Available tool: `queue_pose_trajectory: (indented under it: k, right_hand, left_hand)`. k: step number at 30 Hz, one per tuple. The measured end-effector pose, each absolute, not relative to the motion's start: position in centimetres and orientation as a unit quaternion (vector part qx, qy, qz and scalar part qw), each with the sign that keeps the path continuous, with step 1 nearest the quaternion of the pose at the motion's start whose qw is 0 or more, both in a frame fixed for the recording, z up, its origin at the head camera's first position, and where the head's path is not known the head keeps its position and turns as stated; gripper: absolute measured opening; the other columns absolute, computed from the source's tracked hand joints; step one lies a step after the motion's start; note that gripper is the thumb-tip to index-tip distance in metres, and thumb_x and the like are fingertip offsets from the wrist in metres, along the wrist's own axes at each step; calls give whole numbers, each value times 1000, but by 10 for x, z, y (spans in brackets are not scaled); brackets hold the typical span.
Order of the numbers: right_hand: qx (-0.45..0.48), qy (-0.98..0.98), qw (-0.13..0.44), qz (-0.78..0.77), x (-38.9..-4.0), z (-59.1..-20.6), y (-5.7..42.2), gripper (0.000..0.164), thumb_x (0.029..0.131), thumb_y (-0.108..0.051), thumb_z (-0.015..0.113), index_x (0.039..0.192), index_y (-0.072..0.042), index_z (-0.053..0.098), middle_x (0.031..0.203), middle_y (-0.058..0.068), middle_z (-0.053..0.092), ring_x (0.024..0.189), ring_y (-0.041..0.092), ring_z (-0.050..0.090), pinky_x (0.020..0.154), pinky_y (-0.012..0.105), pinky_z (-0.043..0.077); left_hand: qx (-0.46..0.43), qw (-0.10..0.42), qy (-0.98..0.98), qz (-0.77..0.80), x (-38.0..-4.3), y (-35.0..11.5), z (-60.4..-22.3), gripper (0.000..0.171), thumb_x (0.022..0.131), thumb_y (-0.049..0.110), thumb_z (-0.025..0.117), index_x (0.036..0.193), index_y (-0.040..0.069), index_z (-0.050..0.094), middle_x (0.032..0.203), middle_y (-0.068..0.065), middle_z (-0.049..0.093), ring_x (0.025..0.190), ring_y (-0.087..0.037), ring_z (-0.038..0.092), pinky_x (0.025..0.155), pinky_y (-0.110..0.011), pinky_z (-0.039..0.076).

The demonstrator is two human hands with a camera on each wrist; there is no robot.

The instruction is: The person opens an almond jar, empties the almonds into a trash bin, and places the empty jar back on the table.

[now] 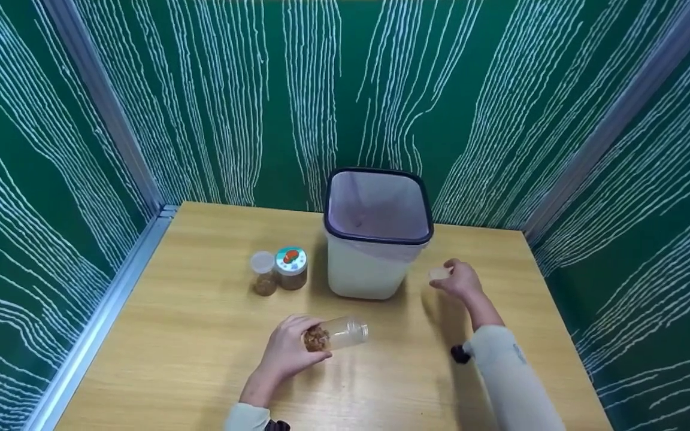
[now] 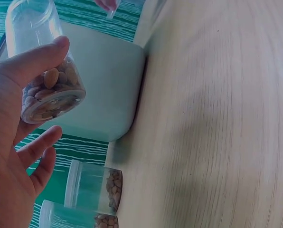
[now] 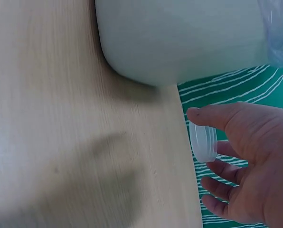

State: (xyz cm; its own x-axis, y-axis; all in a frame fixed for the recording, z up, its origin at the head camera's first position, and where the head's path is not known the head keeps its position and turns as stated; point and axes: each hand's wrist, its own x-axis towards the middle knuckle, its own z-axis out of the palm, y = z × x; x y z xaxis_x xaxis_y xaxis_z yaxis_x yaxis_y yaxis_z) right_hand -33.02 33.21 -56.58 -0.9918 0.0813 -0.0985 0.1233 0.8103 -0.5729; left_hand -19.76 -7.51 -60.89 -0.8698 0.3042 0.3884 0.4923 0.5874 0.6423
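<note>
My left hand (image 1: pixel 290 349) grips a clear plastic jar (image 2: pixel 34 28) by its lower end, thumb across its side. Brown almonds (image 2: pixel 51 83) fill the bottom of that jar, and its uncapped mouth points right in the head view. In my right hand (image 1: pixel 462 281) a translucent white lid (image 3: pixel 204 142) is pinched between thumb and fingers, to the right of the bin. Between and beyond the hands stands a white trash bin (image 1: pixel 357 269) with a dark rim and a pale plastic liner.
Left of the bin, two more jars holding brown pieces stand side by side: one with a plain lid (image 1: pixel 263 262), one with a printed lid (image 1: pixel 291 258). The wooden table (image 1: pixel 189 335) ends at green walls (image 1: pixel 309 90) with white lines.
</note>
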Motion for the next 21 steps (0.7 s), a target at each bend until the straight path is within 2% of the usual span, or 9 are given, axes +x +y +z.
queue_pose_trajectory:
  k: [4,10,17,21]
  right_hand:
    - [56,952,38,-300,-337,-565,339,66,80,-26,78,127,10,50,120,31,55,109,42,53,91,53,44]
    - [95,942,88,-311,-346,-577,349,71,80,-26,78,134,8,44,132,32,48,117,42,47,100,55,38]
    - [138,924,121,-336,-357,-586,352,74,80,-26,79,137,5,42,139,30,41,123,41,42,104,56,33]
    - [157,909,137,-360,-356,-587,356,76,82,-25,77,140,5,38,144,30,35,130,43,36,107,57,29]
  left_hand:
    - [-229,113,-885,-389,-198,-77,-610,60,63,39,90,115,16,69,112,6,66,106,-16,59,90,-42,49]
    - [-228,114,-885,-390,-195,-79,-615,63,63,42,89,115,13,69,114,3,66,108,-19,59,92,-43,48]
    - [-220,107,-885,-396,-195,-79,-616,63,62,41,90,117,19,69,115,4,65,109,-17,58,93,-42,48]
    - [-223,110,-886,-392,-198,-79,-611,62,63,41,89,117,17,69,114,4,66,106,-17,58,91,-42,48]
